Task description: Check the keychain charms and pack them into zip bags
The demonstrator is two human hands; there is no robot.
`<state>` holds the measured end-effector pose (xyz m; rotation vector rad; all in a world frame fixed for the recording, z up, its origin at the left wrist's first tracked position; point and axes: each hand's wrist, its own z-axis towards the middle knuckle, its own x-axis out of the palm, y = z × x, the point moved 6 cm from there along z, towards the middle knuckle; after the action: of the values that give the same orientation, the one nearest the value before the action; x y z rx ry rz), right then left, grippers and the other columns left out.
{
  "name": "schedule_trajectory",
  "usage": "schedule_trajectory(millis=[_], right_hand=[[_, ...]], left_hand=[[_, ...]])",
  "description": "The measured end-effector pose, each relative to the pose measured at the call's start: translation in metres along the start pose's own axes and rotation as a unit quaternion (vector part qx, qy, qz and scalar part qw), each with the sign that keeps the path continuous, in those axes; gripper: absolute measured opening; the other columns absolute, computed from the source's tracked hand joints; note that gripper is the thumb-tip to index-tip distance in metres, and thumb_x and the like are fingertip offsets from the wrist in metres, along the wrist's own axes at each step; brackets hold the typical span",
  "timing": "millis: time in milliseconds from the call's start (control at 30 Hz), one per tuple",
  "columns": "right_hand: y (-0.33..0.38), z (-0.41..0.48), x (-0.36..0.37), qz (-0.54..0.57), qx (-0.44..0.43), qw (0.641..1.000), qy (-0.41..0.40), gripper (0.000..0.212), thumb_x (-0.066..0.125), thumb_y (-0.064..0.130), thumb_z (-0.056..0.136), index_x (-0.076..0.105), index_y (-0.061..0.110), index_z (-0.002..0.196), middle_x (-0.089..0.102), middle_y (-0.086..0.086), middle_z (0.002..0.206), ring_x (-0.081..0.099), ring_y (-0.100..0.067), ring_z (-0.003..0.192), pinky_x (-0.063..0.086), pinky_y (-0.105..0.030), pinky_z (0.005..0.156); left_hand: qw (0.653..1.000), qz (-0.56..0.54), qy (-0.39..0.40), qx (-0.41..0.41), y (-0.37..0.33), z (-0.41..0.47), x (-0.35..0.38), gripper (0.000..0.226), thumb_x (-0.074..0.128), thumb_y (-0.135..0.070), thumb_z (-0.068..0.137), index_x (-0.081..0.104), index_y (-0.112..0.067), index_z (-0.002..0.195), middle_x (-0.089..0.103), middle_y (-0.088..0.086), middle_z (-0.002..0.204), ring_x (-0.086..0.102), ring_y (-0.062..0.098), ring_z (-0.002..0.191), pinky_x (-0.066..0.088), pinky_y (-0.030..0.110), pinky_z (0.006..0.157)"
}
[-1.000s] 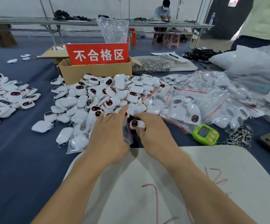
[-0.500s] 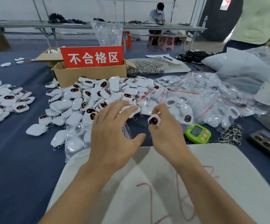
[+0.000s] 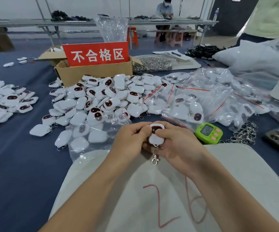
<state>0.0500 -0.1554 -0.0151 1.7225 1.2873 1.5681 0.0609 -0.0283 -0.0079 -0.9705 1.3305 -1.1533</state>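
The blue-covered table (image 3: 18,164) carried the whole job, and most of it looked undone. A white pad (image 3: 235,181) lay at its near edge, in front of the person. Across the table's middle spread a broad heap of loose charms (image 3: 102,97), white with dark faces and none of them bagged. A second heap (image 3: 1,101) lay along the left edge. Whether either heap had been checked could not be told.

To the right, a mound of filled zip bags (image 3: 202,97) with red seal strips showed the packed share, judged smaller than what lay loose. Behind the middle heap stood a cardboard box (image 3: 93,72) bearing a red sign (image 3: 96,55), and its contents were mostly hidden. Just left of the pad lay a part-filled zip bag (image 3: 88,136) holding a few charms. A green timer (image 3: 208,132) sat just right of the hands.

Over the pad's far edge, both hands held one keychain charm (image 3: 156,135) face up, clear of the table. The left hand (image 3: 130,141) curled its fingers round the charm's left side. The right hand (image 3: 179,144) gripped the right side, thumb laid across the face. The metal clasp (image 3: 154,159) dangled free below. This piece seemed to be at the checking stage, not yet bagged.
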Motion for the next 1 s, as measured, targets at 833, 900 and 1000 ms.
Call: schedule_trajectory(millis=[833,900,1000], right_hand=[[0.004,0.002,-0.002,-0.062,-0.041,0.997,-0.013,0.03,0.044,-0.018,0.094,0.061,-0.006,0.116,0.073,-0.014,0.088,0.071,-0.022,0.072,0.06,-0.032,0.068],[0.004,0.001,-0.001,-0.041,-0.035,0.999,-0.003,0.034,0.042,-0.021,0.091,0.06,-0.009,0.118,0.071,-0.018,0.091,0.07,-0.026,0.074,0.059,-0.034,0.069],[0.004,0.001,0.003,-0.03,-0.029,0.999,0.017,0.046,0.039,-0.026,0.079,0.059,-0.011,0.118,0.069,-0.024,0.099,0.068,-0.033,0.082,0.059,-0.039,0.073]], left_hand=[[0.999,-0.036,-0.038,-0.015,0.0,0.0,0.002,0.028,0.063,-0.028,0.077,0.083,-0.037,0.095,0.077,0.01,0.079,0.067,0.024,0.067,0.06,0.064,0.075],[0.998,-0.028,-0.063,-0.006,-0.001,0.001,-0.002,0.024,0.067,-0.03,0.073,0.083,-0.039,0.089,0.077,0.011,0.075,0.065,0.024,0.062,0.06,0.063,0.071],[0.997,-0.031,-0.068,0.014,-0.004,-0.001,-0.005,0.016,0.077,-0.034,0.074,0.083,-0.04,0.087,0.076,0.012,0.073,0.063,0.023,0.059,0.061,0.062,0.072]])
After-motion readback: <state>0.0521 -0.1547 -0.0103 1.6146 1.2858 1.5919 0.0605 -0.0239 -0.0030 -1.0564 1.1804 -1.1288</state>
